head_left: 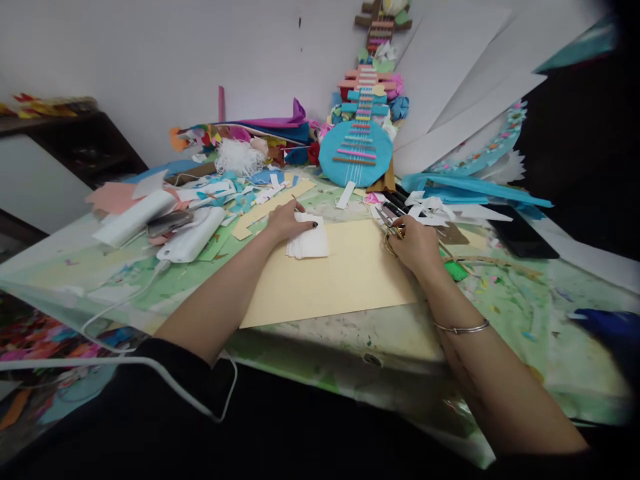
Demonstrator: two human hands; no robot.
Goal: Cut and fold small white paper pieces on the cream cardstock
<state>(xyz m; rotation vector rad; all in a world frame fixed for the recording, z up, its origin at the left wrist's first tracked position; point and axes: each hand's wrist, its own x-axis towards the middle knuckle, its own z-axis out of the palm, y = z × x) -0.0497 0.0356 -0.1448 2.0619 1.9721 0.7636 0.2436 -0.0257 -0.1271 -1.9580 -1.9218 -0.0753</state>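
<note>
My left hand (289, 223) is on a small stack of white paper (310, 241), its thumb laid across the top and its other fingers at the stack's far left side. The stack lies on a large pale yellow sheet (345, 273), its layers slightly fanned at the lower edge. In my right hand (420, 247) is a pair of scissors (389, 233) with gold-coloured handles. The blades point up and left, over the sheet's far right corner. How far the blades are apart cannot be made out.
Blue paper lute-shaped crafts (356, 152) lean against the wall. Paper scraps and a white power bank (193, 233) with a cable lie at left. A dark tablet (523, 235) and blue paper strips (470, 190) are at right. The table's front edge (350, 353) is near my body.
</note>
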